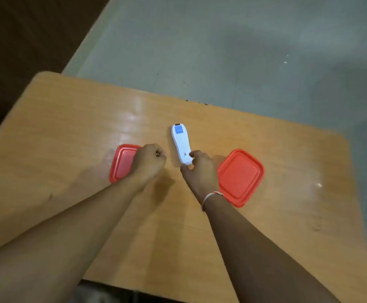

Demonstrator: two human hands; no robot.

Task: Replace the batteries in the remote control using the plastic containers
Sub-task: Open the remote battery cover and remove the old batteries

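The wooden table [73,136] is the biggest thing here, a glossy orange-brown laminate top with rounded corners and pale glare streaks, standing on a dull grey-green floor [243,51]. On it lie two square plastic containers with rounded corners and smooth red lids: the right container [240,178] in full view, its lid stepped with a raised rim, and the left container [121,162] half hidden under the left hand. Both lids look to be on. Between them lies the remote control [181,144], a slim white hard-plastic bar with a small lit blue screen at its far end, flat on the table and face up. The right hand [200,171] pinches the near end of the remote between thumb and fingertips; a thin pale thread band circles that wrist. The left hand [149,160] is curled into a loose fist over the left container's near edge; whether it holds anything inside cannot be told. This looks like the very start: the remote is only being taken up. Next it probably needs lifting and turning over to reach the battery cover, which is not visible from here, and a container opened.
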